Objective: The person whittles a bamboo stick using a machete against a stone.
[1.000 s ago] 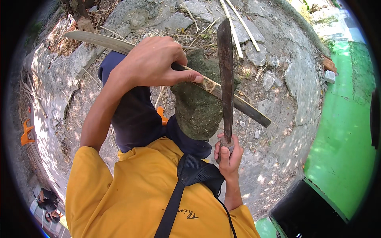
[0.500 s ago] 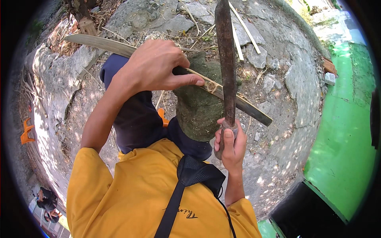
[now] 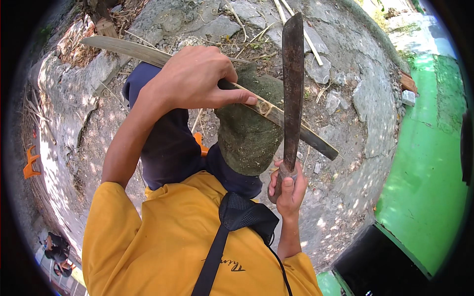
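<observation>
A long split bamboo strip [image 3: 127, 48] lies slantwise across my thighs, its far end up at the left and its near end low at the right. My left hand [image 3: 195, 81] is closed round it, thumb along the pale cut edge beside a node. In my right hand [image 3: 290, 190] is the handle of a machete [image 3: 293, 84], its dark, rust-marked blade pointing up and away. The blade crosses over the strip right of the node; whether it touches cannot be told. Beneath the strip, a dirty dark green cloth [image 3: 247, 138] covers my right knee.
Pale thin strips [image 3: 311, 42] lie on the cracked, stony ground ahead. A wooden post [image 3: 105, 28] stands at the far left. Orange plastic pieces [image 3: 31, 163] show at the left, and a green painted surface [image 3: 419, 163] runs along the right. Two people [image 3: 58, 251] are at the lower left.
The machete has shifted a little to the right and its tip has come nearer, now fully in view. My left hand and the bamboo strip have barely moved.
</observation>
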A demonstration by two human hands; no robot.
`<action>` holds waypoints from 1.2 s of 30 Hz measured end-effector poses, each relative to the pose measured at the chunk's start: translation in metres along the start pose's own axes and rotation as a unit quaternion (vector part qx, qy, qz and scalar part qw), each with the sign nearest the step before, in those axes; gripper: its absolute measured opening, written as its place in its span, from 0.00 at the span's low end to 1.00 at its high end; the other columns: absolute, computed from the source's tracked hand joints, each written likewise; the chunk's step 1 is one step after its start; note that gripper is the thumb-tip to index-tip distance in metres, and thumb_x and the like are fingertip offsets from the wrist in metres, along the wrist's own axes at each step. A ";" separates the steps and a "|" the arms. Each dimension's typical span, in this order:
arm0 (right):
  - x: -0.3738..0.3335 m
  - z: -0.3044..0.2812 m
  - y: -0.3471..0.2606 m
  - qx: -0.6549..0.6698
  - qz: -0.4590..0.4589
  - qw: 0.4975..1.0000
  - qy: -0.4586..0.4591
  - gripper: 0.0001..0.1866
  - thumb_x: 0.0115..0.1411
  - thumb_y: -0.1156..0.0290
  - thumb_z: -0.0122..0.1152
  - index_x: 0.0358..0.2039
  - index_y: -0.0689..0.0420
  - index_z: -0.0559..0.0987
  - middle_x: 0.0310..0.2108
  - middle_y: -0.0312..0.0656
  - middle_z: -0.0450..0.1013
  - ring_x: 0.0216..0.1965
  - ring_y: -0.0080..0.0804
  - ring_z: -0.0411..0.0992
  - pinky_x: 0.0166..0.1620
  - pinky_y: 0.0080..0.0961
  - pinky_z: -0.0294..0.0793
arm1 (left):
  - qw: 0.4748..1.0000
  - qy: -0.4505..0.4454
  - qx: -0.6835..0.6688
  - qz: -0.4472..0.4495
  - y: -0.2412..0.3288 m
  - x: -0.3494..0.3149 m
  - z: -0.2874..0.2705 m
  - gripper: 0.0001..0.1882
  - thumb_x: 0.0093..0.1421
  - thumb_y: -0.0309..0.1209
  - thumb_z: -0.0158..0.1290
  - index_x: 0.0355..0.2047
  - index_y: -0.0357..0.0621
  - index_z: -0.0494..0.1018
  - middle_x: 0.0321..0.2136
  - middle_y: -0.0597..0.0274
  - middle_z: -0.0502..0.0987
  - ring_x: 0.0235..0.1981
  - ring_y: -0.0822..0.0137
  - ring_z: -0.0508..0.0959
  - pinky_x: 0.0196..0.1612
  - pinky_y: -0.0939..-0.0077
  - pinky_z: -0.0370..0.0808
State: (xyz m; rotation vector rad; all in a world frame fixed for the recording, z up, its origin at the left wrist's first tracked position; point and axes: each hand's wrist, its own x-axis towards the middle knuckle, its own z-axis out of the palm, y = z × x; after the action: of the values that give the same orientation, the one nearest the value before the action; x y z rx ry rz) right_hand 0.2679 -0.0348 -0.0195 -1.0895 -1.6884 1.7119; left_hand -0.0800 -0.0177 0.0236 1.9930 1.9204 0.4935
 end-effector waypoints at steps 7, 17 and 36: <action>-0.016 -0.010 0.007 -0.012 0.016 1.000 -0.005 0.33 0.73 0.42 0.55 0.51 0.66 0.75 0.20 0.35 0.71 0.19 0.18 0.69 0.23 0.19 0.66 | 0.999 -0.038 0.015 -0.010 0.001 0.003 -0.003 0.39 0.59 0.66 0.62 0.17 0.37 0.80 0.10 0.53 0.63 0.15 0.50 0.68 0.23 0.57 0.63; -0.023 -0.013 0.010 -0.020 0.036 0.999 -0.021 0.31 0.74 0.43 0.54 0.50 0.65 0.75 0.20 0.35 0.71 0.19 0.19 0.69 0.24 0.20 0.66 | 0.999 -0.033 0.005 -0.014 0.003 0.002 -0.003 0.38 0.60 0.66 0.62 0.17 0.38 0.80 0.10 0.53 0.63 0.15 0.50 0.68 0.23 0.57 0.62; 0.021 0.011 0.007 0.103 0.045 0.993 -0.045 0.31 0.76 0.43 0.49 0.50 0.65 0.73 0.22 0.37 0.70 0.19 0.20 0.67 0.24 0.20 0.68 | 0.999 0.019 0.019 0.034 -0.002 -0.004 -0.001 0.36 0.59 0.64 0.63 0.17 0.40 0.79 0.09 0.52 0.64 0.15 0.47 0.71 0.22 0.56 0.65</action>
State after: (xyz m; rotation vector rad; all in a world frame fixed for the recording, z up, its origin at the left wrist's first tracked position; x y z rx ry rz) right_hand 0.2488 -0.0246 -0.0311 -1.0199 -1.4930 1.9692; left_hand -0.0821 -0.0215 0.0239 2.0925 1.9025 0.5198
